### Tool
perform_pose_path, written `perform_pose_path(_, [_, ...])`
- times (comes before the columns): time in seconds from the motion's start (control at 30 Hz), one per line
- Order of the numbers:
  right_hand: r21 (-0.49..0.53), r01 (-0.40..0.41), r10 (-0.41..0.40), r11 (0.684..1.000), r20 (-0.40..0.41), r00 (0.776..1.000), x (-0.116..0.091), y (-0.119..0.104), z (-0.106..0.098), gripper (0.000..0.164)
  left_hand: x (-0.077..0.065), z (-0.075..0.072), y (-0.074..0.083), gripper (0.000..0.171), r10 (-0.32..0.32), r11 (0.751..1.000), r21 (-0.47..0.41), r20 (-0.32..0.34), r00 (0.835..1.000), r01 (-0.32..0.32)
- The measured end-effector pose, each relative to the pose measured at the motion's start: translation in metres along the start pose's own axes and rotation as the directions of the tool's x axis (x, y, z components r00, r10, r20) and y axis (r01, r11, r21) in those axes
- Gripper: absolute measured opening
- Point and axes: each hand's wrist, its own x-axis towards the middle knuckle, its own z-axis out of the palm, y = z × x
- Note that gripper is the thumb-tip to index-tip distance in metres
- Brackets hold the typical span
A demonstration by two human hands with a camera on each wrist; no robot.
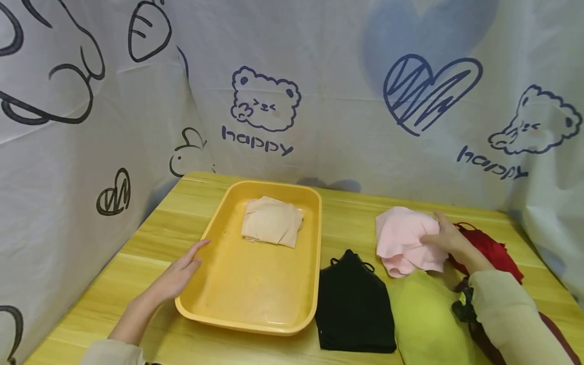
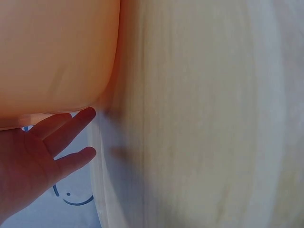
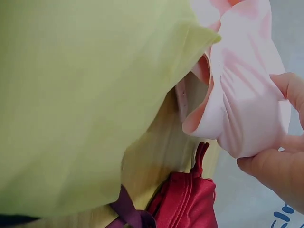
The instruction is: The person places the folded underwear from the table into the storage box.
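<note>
In the head view, a yellow plastic tray (image 1: 260, 284) stands on the table with a folded beige garment (image 1: 272, 221) in its far part. My left hand (image 1: 182, 271) touches the tray's left rim, its fingers fairly straight; the left wrist view shows these fingers (image 2: 76, 124) against the tray's side. At the right, my right hand (image 1: 444, 235) pinches a soft, rumpled pink garment (image 1: 406, 238). Seen from the right wrist, thumb and fingers grip one side of the pink cloth (image 3: 247, 104), and its near edge curls open beside a lime-green garment (image 3: 85, 104).
A black garment (image 1: 356, 309) with thin straps lies right of the tray. The lime-green garment (image 1: 426, 319) is beside it, with a red garment (image 1: 490, 251) behind my right forearm. White printed curtains (image 1: 319, 116) hang behind the wooden table (image 1: 150, 243).
</note>
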Motion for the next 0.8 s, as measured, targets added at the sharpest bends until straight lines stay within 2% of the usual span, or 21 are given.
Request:
perform_pose_path(0.33, [0.055, 0.027, -0.027, 0.998, 0.005, 1.0, -0.001, -0.012, 0.0, 0.084, -0.002, -0.001, 0.001, 0.045, -0.007, 1.0, 0.025, -0.004, 1.0, 0.007])
perform_pose_path(0.47, [0.1, 0.061, -0.063, 0.993, 0.013, 0.998, 0.0, -0.013, 0.0, 0.084, -0.002, -0.001, 0.002, 0.045, -0.006, 1.0, 0.027, -0.001, 1.0, 0.006])
perform_pose_path(0.6, [0.16, 0.103, -0.102, 0.982, -0.014, 0.995, 0.0, -0.014, 0.002, 0.084, -0.001, -0.001, 0.001, 0.045, 0.005, 1.0, 0.029, 0.005, 1.0, -0.005])
perform_pose_path(0.8, [0.181, 0.137, -0.128, 0.974, -0.065, 0.99, -0.004, -0.026, 0.003, 0.066, 0.0, -0.001, 0.001, 0.045, 0.023, 1.0, 0.019, 0.009, 1.0, -0.023])
